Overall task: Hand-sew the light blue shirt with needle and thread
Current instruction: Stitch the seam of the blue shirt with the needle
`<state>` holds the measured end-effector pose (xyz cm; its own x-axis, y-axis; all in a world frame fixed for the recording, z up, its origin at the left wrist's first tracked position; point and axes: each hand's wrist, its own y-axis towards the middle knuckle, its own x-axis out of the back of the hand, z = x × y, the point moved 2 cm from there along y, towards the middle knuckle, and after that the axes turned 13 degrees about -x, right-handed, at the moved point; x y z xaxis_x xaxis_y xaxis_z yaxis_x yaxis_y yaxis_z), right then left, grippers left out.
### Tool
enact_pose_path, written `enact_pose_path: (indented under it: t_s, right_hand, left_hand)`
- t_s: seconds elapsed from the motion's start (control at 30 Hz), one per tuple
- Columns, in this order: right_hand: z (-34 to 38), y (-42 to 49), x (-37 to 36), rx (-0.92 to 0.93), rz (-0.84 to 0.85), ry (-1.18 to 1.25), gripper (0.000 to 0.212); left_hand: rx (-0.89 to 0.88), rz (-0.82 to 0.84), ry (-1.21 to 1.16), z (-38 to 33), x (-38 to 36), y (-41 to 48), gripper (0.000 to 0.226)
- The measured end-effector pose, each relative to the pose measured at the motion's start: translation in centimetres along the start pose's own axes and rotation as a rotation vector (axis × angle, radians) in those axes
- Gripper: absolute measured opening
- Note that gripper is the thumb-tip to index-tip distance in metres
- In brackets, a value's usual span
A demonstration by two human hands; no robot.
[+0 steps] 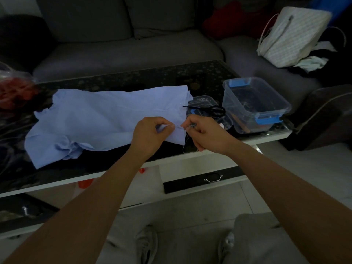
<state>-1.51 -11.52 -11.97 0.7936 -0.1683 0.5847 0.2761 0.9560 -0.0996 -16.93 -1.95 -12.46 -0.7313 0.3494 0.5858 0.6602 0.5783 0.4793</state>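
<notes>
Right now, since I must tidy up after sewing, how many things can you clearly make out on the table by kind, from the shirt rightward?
Light blue shirt: 1
Black scissors: 1
Clear plastic boxes: 2 (tub with blue latches, flat box under the scissors)
Total: 4

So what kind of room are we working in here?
Most likely a home living room: a grey sofa runs behind a low coffee table with a dark patterned top, and a white tote bag sits on the sofa's right end.
</notes>
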Motion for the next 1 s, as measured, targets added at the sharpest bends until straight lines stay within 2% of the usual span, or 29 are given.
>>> enact_pose_path:
  t_s: [0.5,1.0]
  right_hand:
    - [0.1,-0.2,0.6,-0.016,0.087,0.106,0.016]
    - [0.3,-0.4,1.1,-0.013,0.127,0.149,0.017]
  left_hand:
    - [0.122,-0.005,-0.162,-0.2,0.1,0.1,0.011]
    - [0.119,0.031,-0.25,-0.8,0.4,0.0,0.012]
